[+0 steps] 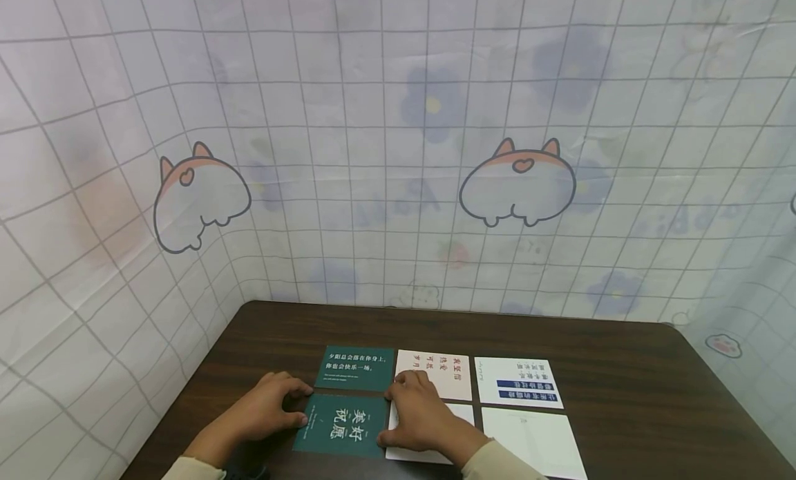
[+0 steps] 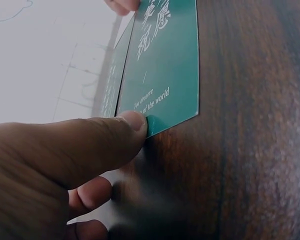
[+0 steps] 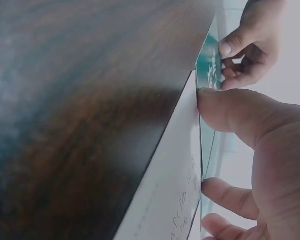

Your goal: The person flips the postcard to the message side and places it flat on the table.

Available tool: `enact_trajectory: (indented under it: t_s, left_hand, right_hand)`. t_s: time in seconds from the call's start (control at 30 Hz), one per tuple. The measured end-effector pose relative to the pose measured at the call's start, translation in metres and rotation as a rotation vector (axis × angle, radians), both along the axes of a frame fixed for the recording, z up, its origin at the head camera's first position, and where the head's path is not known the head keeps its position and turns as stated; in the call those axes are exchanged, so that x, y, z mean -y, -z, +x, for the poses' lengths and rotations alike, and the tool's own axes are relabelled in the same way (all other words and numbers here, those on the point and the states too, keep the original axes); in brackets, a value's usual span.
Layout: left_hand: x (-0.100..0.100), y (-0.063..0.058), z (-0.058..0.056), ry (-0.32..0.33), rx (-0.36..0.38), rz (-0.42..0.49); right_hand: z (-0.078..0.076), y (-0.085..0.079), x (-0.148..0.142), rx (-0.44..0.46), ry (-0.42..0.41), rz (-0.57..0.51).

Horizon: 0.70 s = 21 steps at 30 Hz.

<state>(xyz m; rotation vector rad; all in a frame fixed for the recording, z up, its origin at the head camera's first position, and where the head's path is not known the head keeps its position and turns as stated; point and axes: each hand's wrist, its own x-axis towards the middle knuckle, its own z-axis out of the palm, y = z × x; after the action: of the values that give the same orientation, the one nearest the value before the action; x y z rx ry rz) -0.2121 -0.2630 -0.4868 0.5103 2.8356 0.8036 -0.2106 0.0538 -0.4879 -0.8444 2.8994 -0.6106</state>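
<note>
In the head view, a green card [image 1: 340, 438] with white lettering lies flat on the table, left in the near row. My left hand [image 1: 261, 414] is at its left edge; the thumb [image 2: 132, 122] touches the card near a corner, fingers bent loosely beside it. At the card's right edge is my right hand [image 1: 419, 414], its thumb [image 3: 215, 107] and a fingertip touching along the seam with a white card [image 1: 404, 455]. That white card is partly hidden under the right hand. Another green card [image 1: 354, 380] lies just behind the near green one.
A pinkish card [image 1: 444, 376] with red writing and a white card [image 1: 516, 371] with blue bands continue the far row. A plain white card [image 1: 531, 438] lies near right. The dark wooden table [image 1: 653, 397] meets a patterned curtain [image 1: 373, 190] behind.
</note>
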Motion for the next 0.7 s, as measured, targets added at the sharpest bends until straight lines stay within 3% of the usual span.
enact_trajectory:
  t_s: [0.7]
  left_hand:
    - [-0.0026,0.0008,0.0007,-0.044,0.005,0.018]
  right_hand:
    - [-0.0004,-0.0021,-0.0011,0.014,0.003,-0.061]
